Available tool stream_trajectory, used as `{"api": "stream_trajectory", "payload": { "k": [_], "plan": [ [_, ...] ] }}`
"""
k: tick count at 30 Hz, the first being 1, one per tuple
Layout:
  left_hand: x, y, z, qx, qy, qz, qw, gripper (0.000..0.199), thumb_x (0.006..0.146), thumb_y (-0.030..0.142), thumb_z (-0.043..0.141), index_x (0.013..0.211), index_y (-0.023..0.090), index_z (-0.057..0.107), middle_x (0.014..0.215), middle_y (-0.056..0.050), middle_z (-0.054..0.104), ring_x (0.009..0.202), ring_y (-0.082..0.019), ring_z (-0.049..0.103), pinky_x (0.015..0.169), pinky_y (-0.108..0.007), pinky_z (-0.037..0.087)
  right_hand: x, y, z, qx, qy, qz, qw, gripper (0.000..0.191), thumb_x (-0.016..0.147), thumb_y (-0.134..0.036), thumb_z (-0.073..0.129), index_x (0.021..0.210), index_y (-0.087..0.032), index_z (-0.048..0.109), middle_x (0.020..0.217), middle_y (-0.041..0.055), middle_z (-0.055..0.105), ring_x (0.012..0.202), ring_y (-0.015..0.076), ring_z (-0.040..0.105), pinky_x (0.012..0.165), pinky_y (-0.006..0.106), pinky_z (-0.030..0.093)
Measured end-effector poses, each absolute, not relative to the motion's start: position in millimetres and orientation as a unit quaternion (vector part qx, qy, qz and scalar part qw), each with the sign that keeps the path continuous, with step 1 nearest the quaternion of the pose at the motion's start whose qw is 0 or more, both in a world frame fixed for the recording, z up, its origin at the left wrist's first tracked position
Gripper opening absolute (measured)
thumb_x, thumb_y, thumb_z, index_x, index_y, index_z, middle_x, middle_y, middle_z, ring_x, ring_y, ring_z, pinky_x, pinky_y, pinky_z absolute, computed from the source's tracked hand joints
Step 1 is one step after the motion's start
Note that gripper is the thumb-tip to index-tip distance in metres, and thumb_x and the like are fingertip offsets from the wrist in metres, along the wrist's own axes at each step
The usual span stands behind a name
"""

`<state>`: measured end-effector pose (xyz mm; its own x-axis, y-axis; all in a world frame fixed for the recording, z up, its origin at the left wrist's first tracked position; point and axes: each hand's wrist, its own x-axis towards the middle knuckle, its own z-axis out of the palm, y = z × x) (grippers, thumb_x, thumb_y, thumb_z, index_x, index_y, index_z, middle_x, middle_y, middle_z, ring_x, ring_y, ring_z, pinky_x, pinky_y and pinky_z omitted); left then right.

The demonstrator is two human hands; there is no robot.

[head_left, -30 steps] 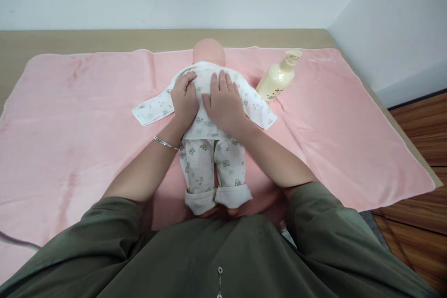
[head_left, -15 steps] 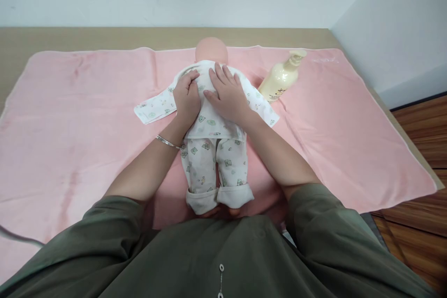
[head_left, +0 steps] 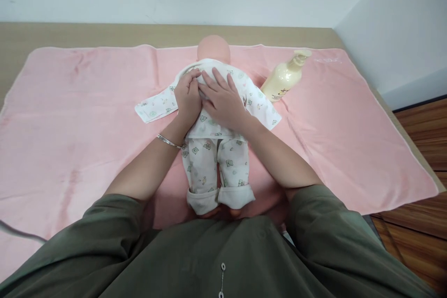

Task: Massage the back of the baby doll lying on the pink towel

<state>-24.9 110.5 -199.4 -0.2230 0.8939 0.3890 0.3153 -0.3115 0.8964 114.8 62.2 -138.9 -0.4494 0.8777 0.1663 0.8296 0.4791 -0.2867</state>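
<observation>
A baby doll [head_left: 213,49] lies lengthwise in front of me, its smooth head at the far end and no face showing. It wears a white printed shirt [head_left: 209,130] and matching trousers [head_left: 233,163] with turned-up cuffs. My left hand [head_left: 188,98] has its fingers curled together on the left side of the shirt, gripping the cloth there; the fingertips are partly hidden. Flat on the middle of the shirt rests my right hand [head_left: 226,102], fingers spread, its thumb and fingertips close to my left hand. Both shirt sleeves stretch outward on the blanket.
A pink blanket [head_left: 87,139] covers most of the wooden table [head_left: 104,35]. To the doll's right stands a cream pump bottle [head_left: 283,78], near the right sleeve. Walls rise behind the table and on the right. A grey cable [head_left: 23,233] crosses the lower left.
My right hand has slid slightly down the doll's back toward my left hand, its fingers spread wider. The left hand keeps its place on the shirt.
</observation>
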Motion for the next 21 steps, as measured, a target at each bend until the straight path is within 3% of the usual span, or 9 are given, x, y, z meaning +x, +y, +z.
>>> {"api": "stream_trajectory", "payload": {
  "k": [5,10,16,21],
  "plan": [
    [-24.7,107.7,-196.0,0.587,0.522,0.568,0.245,0.03,0.099,0.021,0.045,0.109,0.025,0.073,0.13,-0.003,0.074,0.135,-0.021,0.063,0.126,-0.038,0.046,132.2,89.6,-144.1,-0.567,-0.797,0.107,0.18,0.062,0.106,-0.044,0.032,0.164,-0.021,0.035,0.176,0.0064,0.024,0.166,0.0331,0.016,0.135,0.066,0.012],
    [-24.3,108.5,-197.5,0.577,0.522,0.578,0.244,0.029,0.098,0.022,0.045,0.108,0.023,0.072,0.131,-0.004,0.074,0.134,-0.021,0.064,0.126,-0.037,0.045,105.9,53.4,-140.7,-0.649,-0.74,0.073,0.158,0.068,0.104,-0.036,0.038,0.165,-0.008,0.028,0.175,0.018,0.018,0.166,0.0394,0.013,0.135,0.066,0.013],
    [-25.3,111.4,-199.8,0.576,0.529,0.569,0.255,0.03,0.096,0.02,0.045,0.109,0.023,0.072,0.13,-0.005,0.074,0.131,-0.02,0.066,0.122,-0.036,0.049,91.7,31.6,-138.6,-0.536,-0.828,0.057,0.157,0.065,0.096,-0.02,0.04,0.16,-0.013,0.04,0.173,0.0094,0.029,0.166,0.0303,0.02,0.139,0.061,0.006],
    [-24.1,109.5,-196.6,0.581,0.529,0.571,0.238,0.031,0.094,0.02,0.046,0.109,0.022,0.072,0.129,-0.006,0.074,0.131,-0.022,0.065,0.124,-0.038,0.047,120.6,74.5,-140.0,-0.528,-0.827,0.091,0.171,0.055,0.101,-0.026,0.034,0.153,-0.024,0.052,0.173,0.0017,0.031,0.166,0.0278,0.02,0.137,0.062,0.01]
  ]
}}
